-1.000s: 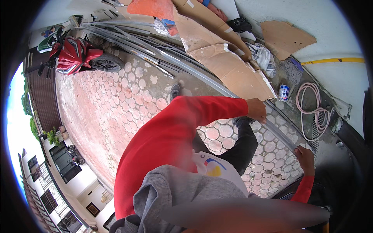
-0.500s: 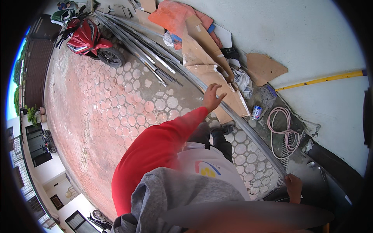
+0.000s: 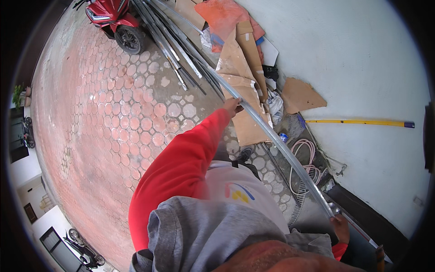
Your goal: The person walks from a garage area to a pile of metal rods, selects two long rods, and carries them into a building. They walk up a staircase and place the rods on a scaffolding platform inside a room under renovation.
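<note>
A long silver metal channel [image 3: 292, 164] runs slantwise across the view, from the pile of bars at the far side to my right side. My left hand [image 3: 233, 107], at the end of a red sleeve, is closed around it partway along. At its near end, my right hand [image 3: 340, 228] grips it low on the right. Beneath the channel lie flattened cardboard sheets [image 3: 247, 129]. The channel's far end overlaps the other bars, so I cannot make out where it stops.
Several metal bars [image 3: 172, 54] lie on the paving near a red motorcycle [image 3: 129, 38]. Along the white wall are an orange sheet [image 3: 222, 18], a cardboard piece [image 3: 302, 96], a yellow pole [image 3: 358, 122], a blue can [image 3: 283, 137] and a coiled pink hose [image 3: 311, 156].
My left hand, open over the channel before, has closed on it. The channel has risen off the ground, uncovering more of the dark bars beneath. The view has shifted.
</note>
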Motion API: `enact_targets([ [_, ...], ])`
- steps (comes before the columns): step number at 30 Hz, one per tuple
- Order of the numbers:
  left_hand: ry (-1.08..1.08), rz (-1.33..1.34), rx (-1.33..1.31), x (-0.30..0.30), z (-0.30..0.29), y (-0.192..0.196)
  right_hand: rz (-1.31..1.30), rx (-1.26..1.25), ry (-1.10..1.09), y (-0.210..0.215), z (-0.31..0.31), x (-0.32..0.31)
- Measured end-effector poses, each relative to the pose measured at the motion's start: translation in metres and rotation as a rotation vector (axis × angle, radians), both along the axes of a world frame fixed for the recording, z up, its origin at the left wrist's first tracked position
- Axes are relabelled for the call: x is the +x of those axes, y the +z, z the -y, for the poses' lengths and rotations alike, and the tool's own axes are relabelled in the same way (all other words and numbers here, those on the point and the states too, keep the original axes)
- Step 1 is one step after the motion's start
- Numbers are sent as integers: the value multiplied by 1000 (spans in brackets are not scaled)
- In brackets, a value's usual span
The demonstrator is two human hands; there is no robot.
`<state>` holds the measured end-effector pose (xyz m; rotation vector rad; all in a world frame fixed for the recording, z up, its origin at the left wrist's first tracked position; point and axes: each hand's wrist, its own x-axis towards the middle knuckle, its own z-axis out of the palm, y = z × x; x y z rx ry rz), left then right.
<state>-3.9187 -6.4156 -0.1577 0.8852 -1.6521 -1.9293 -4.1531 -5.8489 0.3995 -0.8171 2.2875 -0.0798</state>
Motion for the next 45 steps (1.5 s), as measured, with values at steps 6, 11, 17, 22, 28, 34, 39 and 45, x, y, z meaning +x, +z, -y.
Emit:
enact_targets([
  [6,8,-53,-177,-8,-68,86,-51,-19,-25,22,-52,-81],
  [11,263,-95,1075,-52,-132,140,-189,255,45,48,-94,-129],
  [17,314,-16,1059,-70,-232,182,-150,230,-6,76,-175,-159],
  [22,306,-48,1098,-53,-287,193,-185,229,22,58,-226,-191],
  [28,368,26,1110,-10,-310,191,-189,226,-18,30,-221,-217],
  [34,396,71,1210,2,-327,178,-288,338,-52,37,-201,-230],
  [39,468,-2,1232,1,-334,175,-293,230,6,38,-199,-259],
  [45,613,-181,1056,43,-290,148,-153,154,221,25,-97,-264],
])
